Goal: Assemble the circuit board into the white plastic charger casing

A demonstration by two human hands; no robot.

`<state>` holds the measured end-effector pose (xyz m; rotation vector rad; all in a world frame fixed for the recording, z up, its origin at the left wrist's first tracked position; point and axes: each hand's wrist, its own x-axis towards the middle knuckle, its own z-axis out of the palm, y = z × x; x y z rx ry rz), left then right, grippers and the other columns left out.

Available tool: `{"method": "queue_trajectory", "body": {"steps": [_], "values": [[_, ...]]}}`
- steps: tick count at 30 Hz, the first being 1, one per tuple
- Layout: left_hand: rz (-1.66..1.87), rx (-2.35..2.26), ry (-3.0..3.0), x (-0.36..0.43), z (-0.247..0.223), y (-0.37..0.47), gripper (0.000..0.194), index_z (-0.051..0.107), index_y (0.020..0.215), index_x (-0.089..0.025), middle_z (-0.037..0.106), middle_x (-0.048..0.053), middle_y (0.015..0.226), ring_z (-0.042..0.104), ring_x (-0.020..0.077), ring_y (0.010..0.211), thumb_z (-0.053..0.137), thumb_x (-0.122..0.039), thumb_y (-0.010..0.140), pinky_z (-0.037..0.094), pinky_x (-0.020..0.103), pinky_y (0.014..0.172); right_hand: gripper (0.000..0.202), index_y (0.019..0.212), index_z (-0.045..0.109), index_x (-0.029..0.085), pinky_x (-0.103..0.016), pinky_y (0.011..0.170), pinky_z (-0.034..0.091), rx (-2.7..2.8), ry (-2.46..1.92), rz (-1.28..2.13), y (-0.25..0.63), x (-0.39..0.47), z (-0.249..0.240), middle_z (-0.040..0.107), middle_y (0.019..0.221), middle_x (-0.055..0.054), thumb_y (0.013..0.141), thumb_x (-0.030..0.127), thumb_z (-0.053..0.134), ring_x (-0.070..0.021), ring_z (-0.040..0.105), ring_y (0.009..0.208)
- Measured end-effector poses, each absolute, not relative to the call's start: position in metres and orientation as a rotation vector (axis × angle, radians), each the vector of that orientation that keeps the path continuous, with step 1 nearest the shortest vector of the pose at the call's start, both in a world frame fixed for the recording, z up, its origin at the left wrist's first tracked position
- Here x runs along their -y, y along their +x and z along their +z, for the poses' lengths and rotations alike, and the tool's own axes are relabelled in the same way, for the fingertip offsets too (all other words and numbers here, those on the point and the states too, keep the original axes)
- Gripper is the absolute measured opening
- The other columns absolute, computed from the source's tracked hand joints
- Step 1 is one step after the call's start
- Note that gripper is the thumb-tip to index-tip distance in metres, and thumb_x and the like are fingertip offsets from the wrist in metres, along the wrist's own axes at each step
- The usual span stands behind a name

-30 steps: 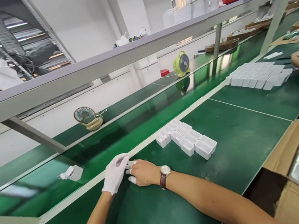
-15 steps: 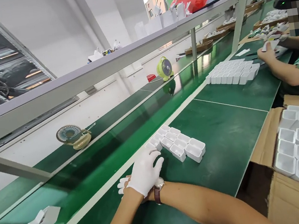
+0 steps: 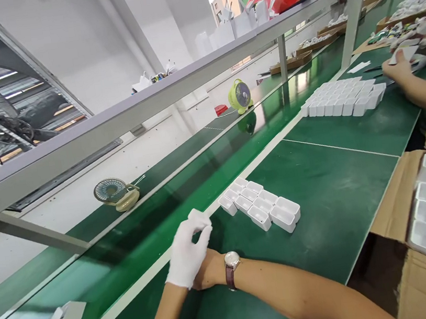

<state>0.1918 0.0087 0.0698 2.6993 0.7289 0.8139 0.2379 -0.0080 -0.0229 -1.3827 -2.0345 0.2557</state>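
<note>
My left hand [image 3: 188, 250], in a white glove, pinches a small white plastic housing [image 3: 199, 219] between fingers and thumb, above the white strip at the belt's edge. Just behind and below it lies my right hand [image 3: 208, 270], with a watch [image 3: 231, 265] on its wrist. The left glove covers the right fingers, so what they do is hidden. To the right of my hands, a small group of open white housings [image 3: 259, 216] stands in short rows on the green table [image 3: 320, 192], their hollow sides up.
A white adapter-like piece [image 3: 70, 314] lies on the green belt [image 3: 130, 250]. Cardboard box [image 3: 424, 283] with more housings stands at right. Farther off are a larger block of housings [image 3: 343, 99], a co-worker's hand [image 3: 400, 67], and two fans [image 3: 114, 192] [image 3: 240, 95].
My left hand has lifted a housing from the near end of the group and moved left with it. My right fingers, partly visible before, are now hidden. The view has shifted slightly.
</note>
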Motion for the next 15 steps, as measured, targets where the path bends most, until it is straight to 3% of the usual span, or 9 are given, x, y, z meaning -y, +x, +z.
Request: {"method": "queue_trajectory", "body": {"steps": [4, 8, 13, 15], "values": [[1.165, -0.994, 2.715, -0.031, 0.069, 0.126, 0.021, 0.056, 0.074, -0.023, 0.063, 0.002, 0.081, 0.063, 0.02, 0.081, 0.067, -0.037, 0.085, 0.052, 0.034, 0.079, 0.027, 0.099, 0.072, 0.011, -0.041, 0.106, 0.045, 2.16, -1.308, 0.139, 0.238, 0.008, -0.028, 0.073, 0.105, -0.009, 0.094, 0.034, 0.058, -0.0268, 0.064, 0.111], [1.237, -1.205, 2.676, -0.034, 0.044, 0.067, 0.019, 0.054, 0.081, -0.023, 0.062, 0.002, 0.08, 0.063, 0.0211, 0.078, 0.068, -0.036, 0.083, 0.052, 0.036, 0.079, 0.03, 0.111, 0.07, 0.013, -0.04, 0.11, 0.042, 2.167, -1.266, 0.072, 0.243, 0.016, -0.028, 0.069, 0.123, -0.013, 0.096, 0.033, 0.053, -0.0257, 0.058, 0.124], [1.137, -1.148, 2.733, -0.009, 0.011, 0.025, 0.012, 0.056, 0.09, -0.023, 0.066, 0.006, 0.087, 0.067, 0.0254, 0.089, 0.065, -0.028, 0.083, 0.053, 0.042, 0.089, 0.032, 0.118, 0.067, 0.011, -0.043, 0.114, 0.037, 2.172, -1.255, 0.059, 0.24, 0.022, -0.034, 0.068, 0.125, -0.016, 0.099, 0.032, 0.051, -0.0267, 0.056, 0.128], [1.167, -1.087, 2.787, 0.0, 0.004, 0.018, 0.022, 0.056, 0.102, -0.022, 0.067, 0.008, 0.098, 0.066, 0.0265, 0.098, 0.066, -0.023, 0.083, 0.053, 0.044, 0.094, 0.032, 0.12, 0.065, 0.011, -0.044, 0.115, 0.036, 2.179, -1.248, 0.051, 0.238, 0.025, -0.039, 0.066, 0.127, -0.017, 0.099, 0.03, 0.05, -0.0278, 0.054, 0.13]]}}
